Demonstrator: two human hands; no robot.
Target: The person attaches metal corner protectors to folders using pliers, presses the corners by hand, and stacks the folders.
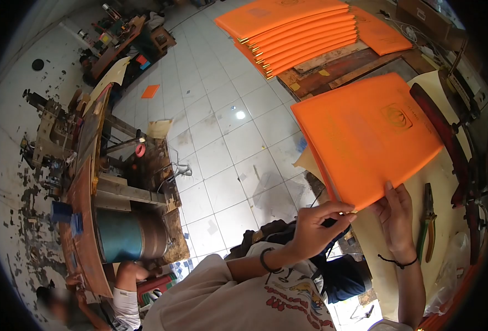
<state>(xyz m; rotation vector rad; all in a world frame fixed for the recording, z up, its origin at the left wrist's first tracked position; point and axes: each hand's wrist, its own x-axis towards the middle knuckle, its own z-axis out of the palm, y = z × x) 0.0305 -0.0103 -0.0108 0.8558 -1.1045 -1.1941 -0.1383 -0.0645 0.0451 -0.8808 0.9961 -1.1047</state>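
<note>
An orange folder [360,132] with an embossed emblem lies tilted over the right-hand workbench. My left hand [324,226] is closed in a pinch at the folder's near corner, where a small gold-coloured glint shows between the fingertips. Along the near edge, my right hand [396,212] grips the folder with its thumb on top and its other fingers underneath, partly hidden. To the right of that hand, pliers [429,220] with green and yellowish handles rest on the pale bench sheet [387,276].
Stacked orange folders [305,36] with gold corners stand at the bench's far end, beside another orange folder [379,30]. A dark red machine arm [443,132] edges the right. Across the tiled floor [216,160], another person [78,303] sits near a second workbench [89,165].
</note>
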